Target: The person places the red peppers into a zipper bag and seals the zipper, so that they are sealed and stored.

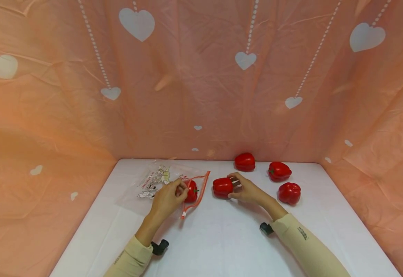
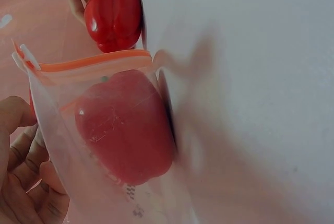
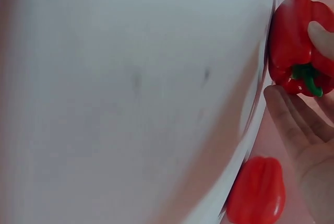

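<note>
Your left hand (image 1: 168, 197) pinches the bag (image 1: 158, 184), right hand (image 1: 245, 189) grips a pepper (image 1: 222, 187); if that pinch slips, the orange mouth (image 2: 99, 61) could sag.

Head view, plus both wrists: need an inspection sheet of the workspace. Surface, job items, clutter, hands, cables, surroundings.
Surface: white table.
Job items: clear bag with orange-edged mouth, one bagged pepper inside; red pepper outside, near the mouth; three loose peppers farther right.
Clutter: nothing seen.
Hands: left hand pinches the bag by its mouth; right hand grips the red pepper.
Cables: nothing seen.
Surroundings: orange-pink drape with white hearts.
</note>
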Demonstrator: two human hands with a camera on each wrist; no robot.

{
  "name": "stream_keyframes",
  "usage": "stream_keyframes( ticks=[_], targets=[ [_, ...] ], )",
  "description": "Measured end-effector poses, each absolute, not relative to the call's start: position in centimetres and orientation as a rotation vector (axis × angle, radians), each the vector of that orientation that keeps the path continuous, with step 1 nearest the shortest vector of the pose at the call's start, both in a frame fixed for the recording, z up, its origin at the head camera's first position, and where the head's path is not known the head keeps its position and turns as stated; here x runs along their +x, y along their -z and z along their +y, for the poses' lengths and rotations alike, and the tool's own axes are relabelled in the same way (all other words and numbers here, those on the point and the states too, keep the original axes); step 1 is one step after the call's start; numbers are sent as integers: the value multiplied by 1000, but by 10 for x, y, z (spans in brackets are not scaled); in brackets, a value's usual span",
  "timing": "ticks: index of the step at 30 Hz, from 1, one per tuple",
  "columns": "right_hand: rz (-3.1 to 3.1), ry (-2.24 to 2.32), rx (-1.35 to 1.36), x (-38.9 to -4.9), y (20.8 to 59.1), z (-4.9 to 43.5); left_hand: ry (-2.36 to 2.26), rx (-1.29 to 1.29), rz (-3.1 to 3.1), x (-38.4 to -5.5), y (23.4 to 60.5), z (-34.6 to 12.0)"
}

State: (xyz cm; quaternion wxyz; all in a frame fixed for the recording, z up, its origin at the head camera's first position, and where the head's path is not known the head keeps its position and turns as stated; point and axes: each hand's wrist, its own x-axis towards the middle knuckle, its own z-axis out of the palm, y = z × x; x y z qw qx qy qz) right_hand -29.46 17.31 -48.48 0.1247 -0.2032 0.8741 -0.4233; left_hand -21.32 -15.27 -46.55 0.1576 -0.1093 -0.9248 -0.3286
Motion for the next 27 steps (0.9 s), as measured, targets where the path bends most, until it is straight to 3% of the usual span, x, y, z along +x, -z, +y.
stream_keyframes(
  ticks=[11, 27],
  targets=[
    [2530, 1201, -738, -281, 485, 160, 927, -321, -2642, -213, 464, -153],
    [2513, 1343, -730, -269, 487, 140, 903, -324, -2659, -212, 464, -151]
  ],
)
